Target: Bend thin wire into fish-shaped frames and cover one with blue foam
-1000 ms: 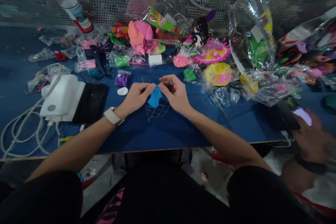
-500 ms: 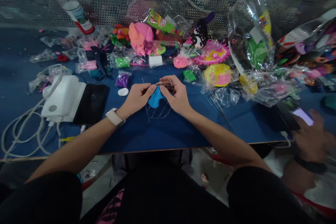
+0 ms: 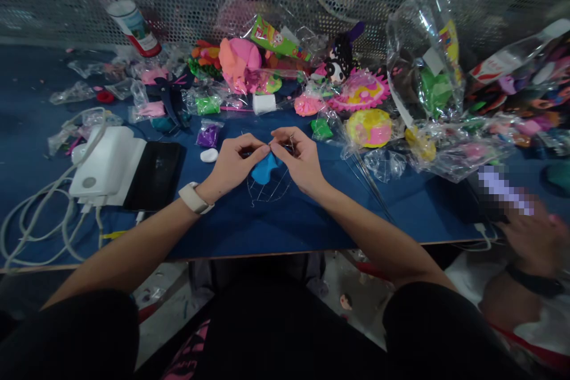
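A thin, flat piece of blue modelling clay lies over part of a wire frame with a grid of thin wires. My left hand pinches the clay's upper edge between thumb and forefinger. From the other side my right hand does the same, its thumb tip meeting the left one. The frame's far part is mostly hidden by my fingers. Left of my left hand are a small white oval lump and a bag of purple clay.
White chargers with cables and a black phone lie at the left. Bagged clay, coloured clay figures and a bottle line the back. Metal rods lie right of my hands. A co-worker's hand holds a lit phone.
My fingertips have drawn together at the clay's upper edge, and the right forefinger has shifted slightly. At the right, the co-worker's hand has moved with the phone.
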Tool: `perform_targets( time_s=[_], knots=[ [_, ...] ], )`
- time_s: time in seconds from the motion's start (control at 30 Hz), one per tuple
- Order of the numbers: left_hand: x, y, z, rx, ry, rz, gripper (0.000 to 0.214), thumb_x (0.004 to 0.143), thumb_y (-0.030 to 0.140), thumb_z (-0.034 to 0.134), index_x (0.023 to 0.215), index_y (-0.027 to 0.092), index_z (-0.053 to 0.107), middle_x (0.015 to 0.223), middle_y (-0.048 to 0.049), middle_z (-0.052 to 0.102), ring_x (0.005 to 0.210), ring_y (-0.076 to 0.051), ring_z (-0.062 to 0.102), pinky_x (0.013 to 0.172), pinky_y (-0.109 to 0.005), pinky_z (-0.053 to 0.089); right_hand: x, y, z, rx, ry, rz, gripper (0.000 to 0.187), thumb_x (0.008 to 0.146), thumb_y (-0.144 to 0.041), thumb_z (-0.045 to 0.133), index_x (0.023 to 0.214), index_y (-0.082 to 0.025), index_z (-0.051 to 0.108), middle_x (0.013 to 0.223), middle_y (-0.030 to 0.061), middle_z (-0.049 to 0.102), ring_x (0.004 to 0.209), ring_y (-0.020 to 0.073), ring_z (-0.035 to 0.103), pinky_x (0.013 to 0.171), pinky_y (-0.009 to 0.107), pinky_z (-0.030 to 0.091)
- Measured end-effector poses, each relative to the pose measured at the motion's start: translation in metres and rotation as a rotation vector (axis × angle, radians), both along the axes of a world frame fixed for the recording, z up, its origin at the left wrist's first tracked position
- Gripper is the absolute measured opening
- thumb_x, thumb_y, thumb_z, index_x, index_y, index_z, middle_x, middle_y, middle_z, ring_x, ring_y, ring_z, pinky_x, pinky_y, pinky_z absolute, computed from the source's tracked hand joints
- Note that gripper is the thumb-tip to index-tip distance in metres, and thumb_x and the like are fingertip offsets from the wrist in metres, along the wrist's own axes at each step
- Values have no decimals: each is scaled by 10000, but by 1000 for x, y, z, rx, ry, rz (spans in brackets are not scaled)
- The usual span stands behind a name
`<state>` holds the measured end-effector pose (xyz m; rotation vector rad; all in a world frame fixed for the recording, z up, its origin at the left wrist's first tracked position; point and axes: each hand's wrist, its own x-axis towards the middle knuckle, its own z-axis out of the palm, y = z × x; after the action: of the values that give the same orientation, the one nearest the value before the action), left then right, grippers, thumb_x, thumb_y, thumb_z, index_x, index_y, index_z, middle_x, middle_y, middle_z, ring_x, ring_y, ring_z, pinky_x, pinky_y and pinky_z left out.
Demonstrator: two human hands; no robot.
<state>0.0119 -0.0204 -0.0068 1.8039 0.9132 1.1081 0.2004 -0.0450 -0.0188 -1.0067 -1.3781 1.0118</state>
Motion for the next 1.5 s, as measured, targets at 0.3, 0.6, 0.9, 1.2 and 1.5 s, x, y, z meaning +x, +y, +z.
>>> perform_targets(
  time_s=[0.3, 0.6, 0.9, 1.2, 1.5],
  knots=[
    [2, -7, 0, -13, 20, 68, 343, 970, 522, 767, 878, 192, 790, 822, -53, 759, 709, -150, 639, 621, -280, 496, 3, 4, -6, -27, 73, 36, 301, 923, -426, 803, 1159, -268, 704, 1025, 21, 711, 952, 198, 672, 840, 357, 566],
    [0, -6, 1, -40, 1, 83, 389, 934, 536, 819, 781, 191, 720, 736, -24, 715, 622, -119, 586, 577, -267, 479, 1, 5, -11, -70, 52, -65, 331, 935, -561, 787, 1057, -259, 726, 963, 23, 689, 876, 189, 623, 774, 354, 532],
    [-3, -5, -1, -58, -46, 65, 457, 982, 581, 754, 725, 206, 704, 629, -4, 626, 553, -114, 504, 517, -277, 403, 7, 0, -10, -66, 104, 8, 484, 848, -575, 892, 1167, -281, 678, 961, 12, 695, 901, 216, 685, 828, 399, 599],
    [-2, -6, 6, -40, 29, -53, 654, 966, 665, 724, 569, 201, 489, 533, 42, 404, 528, -107, 331, 515, -297, 279, 10, 3, -4, -9, 120, -83, 526, 802, -562, 954, 1154, -285, 678, 861, -14, 653, 821, 199, 668, 772, 376, 609],
    [-3, -5, 5, -17, 71, -18, 663, 971, 635, 731, 569, 191, 447, 543, 48, 364, 536, -98, 312, 515, -283, 258, 8, 3, -5, -116, 42, 109, 472, 853, -686, 867, 1011, -254, 764, 943, 28, 754, 870, 212, 702, 809, 387, 602]
  ],
)
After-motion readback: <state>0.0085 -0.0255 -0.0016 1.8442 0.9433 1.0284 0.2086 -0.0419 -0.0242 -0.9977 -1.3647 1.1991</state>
